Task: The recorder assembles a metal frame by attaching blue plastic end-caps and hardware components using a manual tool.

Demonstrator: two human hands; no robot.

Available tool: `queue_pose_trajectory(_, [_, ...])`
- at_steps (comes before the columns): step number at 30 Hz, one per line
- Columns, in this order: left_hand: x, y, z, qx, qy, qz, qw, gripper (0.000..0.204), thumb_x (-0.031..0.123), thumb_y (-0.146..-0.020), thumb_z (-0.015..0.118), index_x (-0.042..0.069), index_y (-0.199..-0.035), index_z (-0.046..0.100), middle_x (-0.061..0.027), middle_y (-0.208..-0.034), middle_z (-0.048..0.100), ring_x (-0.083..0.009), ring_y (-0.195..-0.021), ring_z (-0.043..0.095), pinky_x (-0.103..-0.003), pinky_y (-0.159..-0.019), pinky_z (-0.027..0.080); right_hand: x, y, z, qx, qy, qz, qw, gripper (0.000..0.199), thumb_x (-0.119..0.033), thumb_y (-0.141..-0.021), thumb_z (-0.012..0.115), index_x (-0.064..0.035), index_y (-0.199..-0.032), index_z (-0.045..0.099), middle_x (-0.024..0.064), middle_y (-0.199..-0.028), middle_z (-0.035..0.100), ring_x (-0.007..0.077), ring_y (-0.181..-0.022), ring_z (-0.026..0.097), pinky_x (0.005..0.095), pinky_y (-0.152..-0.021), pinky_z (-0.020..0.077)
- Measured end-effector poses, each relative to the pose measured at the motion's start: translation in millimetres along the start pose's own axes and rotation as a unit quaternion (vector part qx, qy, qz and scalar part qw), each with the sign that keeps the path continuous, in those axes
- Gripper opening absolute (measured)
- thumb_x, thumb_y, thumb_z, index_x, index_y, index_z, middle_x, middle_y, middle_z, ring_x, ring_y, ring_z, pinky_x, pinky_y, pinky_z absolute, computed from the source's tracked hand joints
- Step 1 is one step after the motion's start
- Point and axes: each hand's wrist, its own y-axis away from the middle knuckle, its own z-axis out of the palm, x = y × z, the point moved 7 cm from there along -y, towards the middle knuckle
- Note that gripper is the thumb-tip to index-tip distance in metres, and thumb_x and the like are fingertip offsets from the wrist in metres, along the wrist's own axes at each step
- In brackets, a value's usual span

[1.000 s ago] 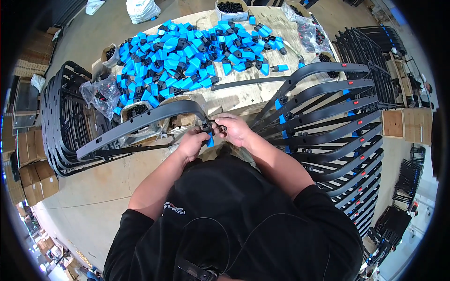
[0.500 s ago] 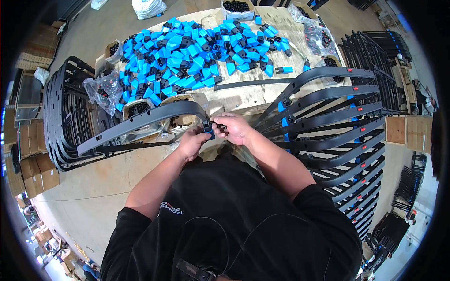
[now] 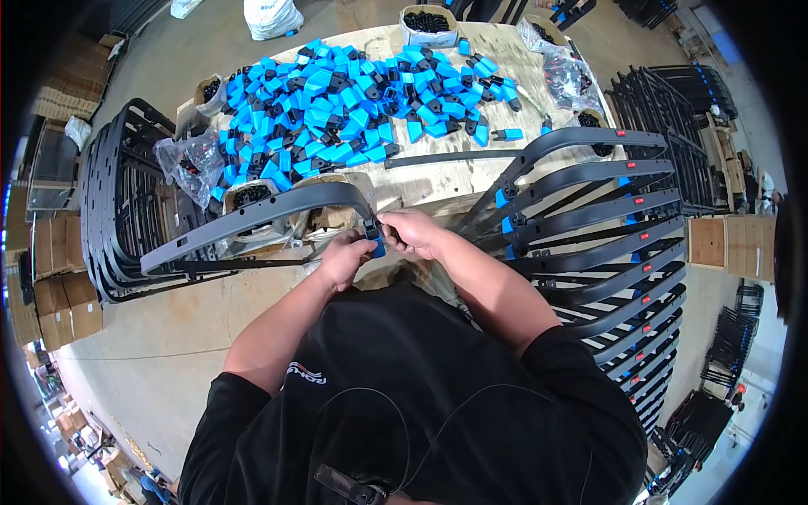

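A curved black metal frame [image 3: 252, 214] lies in front of me, its bent end close to my chest. My left hand [image 3: 343, 259] is closed on a blue-and-black plastic piece [image 3: 379, 247], thumb on top, at that bent end. From the other side my right hand [image 3: 411, 232] meets the frame's end, its thumb and forefinger pinched and its other fingers curled. Whatever sits in the right fingertips is hidden. Beyond both hands, a big heap of similar blue-and-black pieces [image 3: 328, 105] covers much of the wooden table [image 3: 459, 172].
Finished-looking black frames with red marks [image 3: 619, 202] stand in a row at my right. More black frames [image 3: 114, 210] lean at the left. A box of small black parts [image 3: 427, 23] stands at the table's far edge. Clear plastic bags [image 3: 189, 164] and a flat black bar [image 3: 454, 157] rest nearby.
My right fingers have curled in further at the frame's end; the small dark parts seen in that hand are now out of sight. My left hand keeps its hold.
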Motion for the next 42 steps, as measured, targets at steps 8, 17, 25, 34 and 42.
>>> queue_pose_trajectory(8, [4.0,6.6,0.7,-0.009,-0.008,0.013,1.000,0.023,0.011,-0.093,0.065,0.003,-0.113,0.061,-0.0037,-0.101,0.065,-0.0112,-0.087,0.061,-0.025,-0.076,0.049,0.0,7.4,10.0,0.005,0.043,-0.005,0.999,0.036,-0.035,-0.102,0.050,-0.0125,-0.074,0.051,-0.0013,-0.059,0.043,0.0098,-0.048,0.036,0.0279,-0.043,0.0235])
queue_pose_trajectory(17, [1.1,8.7,-4.4,-0.012,-0.023,0.019,0.999,0.029,0.010,-0.092,0.066,0.001,-0.119,0.059,-0.0047,-0.101,0.063,-0.0129,-0.089,0.061,-0.026,-0.080,0.050,10.6,-0.3,9.4,0.008,-0.017,-0.035,0.999,0.036,-0.036,-0.102,0.048,-0.0130,-0.073,0.047,-0.0019,-0.060,0.042,0.0091,-0.046,0.032,0.0266,-0.042,0.0231])
queue_pose_trajectory(25, [-12.7,9.3,-6.3,0.018,-0.053,0.042,0.998,0.028,0.017,-0.092,0.070,-0.001,-0.111,0.059,-0.0093,-0.099,0.065,-0.0175,-0.084,0.062,-0.033,-0.072,0.053,-3.6,0.3,15.3,0.108,0.105,-0.074,0.986,0.037,-0.035,-0.099,0.047,-0.0128,-0.069,0.047,-0.0022,-0.058,0.041,0.0107,-0.047,0.033,0.0312,-0.044,0.0228])
queue_pose_trajectory(34, [-20.5,-1.2,-2.3,0.047,-0.093,0.057,0.993,0.030,0.023,-0.095,0.070,0.002,-0.114,0.060,-0.0058,-0.096,0.066,-0.0138,-0.078,0.059,-0.029,-0.066,0.049,9.0,-7.6,11.3,0.067,0.047,-0.027,0.996,0.032,-0.035,-0.100,0.046,-0.0162,-0.075,0.047,-0.0048,-0.058,0.037,0.0095,-0.046,0.029,0.0297,-0.043,0.0221])
queue_pose_trajectory(42, [-13.2,7.1,2.9,0.057,-0.122,0.078,0.988,0.036,0.023,-0.096,0.068,0.002,-0.123,0.059,-0.0054,-0.096,0.067,-0.0116,-0.076,0.058,-0.028,-0.065,0.049,6.5,2.3,18.3,0.014,-0.015,0.049,0.999,0.042,-0.042,-0.107,0.041,-0.0177,-0.074,0.043,-0.0051,-0.058,0.035,0.0085,-0.046,0.028,0.0281,-0.043,0.0222])
